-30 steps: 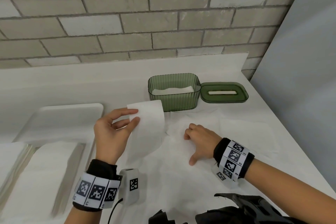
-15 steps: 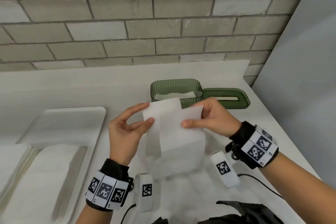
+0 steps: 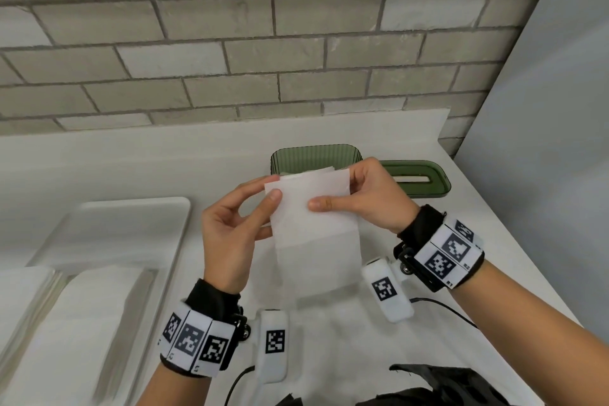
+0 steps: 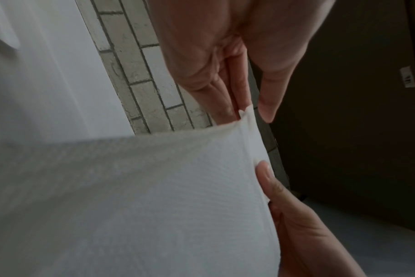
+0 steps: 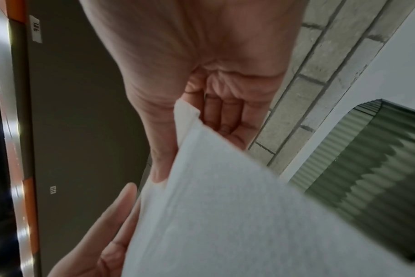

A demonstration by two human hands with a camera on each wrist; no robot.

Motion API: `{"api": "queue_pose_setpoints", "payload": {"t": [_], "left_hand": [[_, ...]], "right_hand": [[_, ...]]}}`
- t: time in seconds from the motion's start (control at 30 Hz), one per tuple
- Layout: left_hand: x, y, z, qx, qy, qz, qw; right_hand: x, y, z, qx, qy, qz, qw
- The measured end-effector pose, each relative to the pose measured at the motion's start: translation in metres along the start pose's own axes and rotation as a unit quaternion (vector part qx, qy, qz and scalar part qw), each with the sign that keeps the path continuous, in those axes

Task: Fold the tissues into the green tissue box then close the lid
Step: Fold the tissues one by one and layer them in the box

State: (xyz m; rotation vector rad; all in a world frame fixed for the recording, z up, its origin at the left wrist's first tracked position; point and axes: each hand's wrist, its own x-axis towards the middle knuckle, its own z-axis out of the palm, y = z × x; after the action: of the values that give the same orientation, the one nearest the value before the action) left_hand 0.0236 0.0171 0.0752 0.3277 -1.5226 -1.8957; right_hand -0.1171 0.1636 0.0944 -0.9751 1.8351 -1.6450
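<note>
Since the earlier frame: my right hand (image 3: pixel 369 194) closed in beside my left hand (image 3: pixel 230 234). Item: tissue (image 3: pixel 313 221), pinched in both grips, aloft just before the green tissue box (image 3: pixel 314 156); lid (image 3: pixel 417 176) off, beside box. Hazard: uneven pull tears or skews the fold.

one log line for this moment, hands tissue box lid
left hand: pinches tissue | right hand: pinches tissue | green tissue box: open, tissues inside | lid: off, right of box
</note>
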Motion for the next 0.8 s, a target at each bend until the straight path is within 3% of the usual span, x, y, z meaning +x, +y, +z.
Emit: {"api": "queue_pose_setpoints", "payload": {"t": [0.23,0.37,0.47,0.6,0.8], "left_hand": [[0.001,0.006,-0.005,0.056,0.016,0.035,0.998],[0.004,0.011,-0.021,0.105,0.048,0.075,0.99],[0.004,0.009,-0.034,0.15,0.068,0.072,0.984],[0.0,0.003,-0.046,0.163,0.086,0.03,0.982],[-0.009,0.003,-0.052,0.175,0.075,0.016,0.982]], "right_hand": [[0.003,0.006,-0.003,-0.006,-0.011,0.013,1.0],[0.006,0.038,-0.019,-0.154,-0.052,0.048,0.985],[0.006,0.071,-0.026,-0.351,-0.134,0.093,0.922],[0.001,0.095,-0.014,-0.48,-0.23,0.115,0.839],[0.001,0.094,0.002,-0.561,-0.277,0.074,0.777]]}}
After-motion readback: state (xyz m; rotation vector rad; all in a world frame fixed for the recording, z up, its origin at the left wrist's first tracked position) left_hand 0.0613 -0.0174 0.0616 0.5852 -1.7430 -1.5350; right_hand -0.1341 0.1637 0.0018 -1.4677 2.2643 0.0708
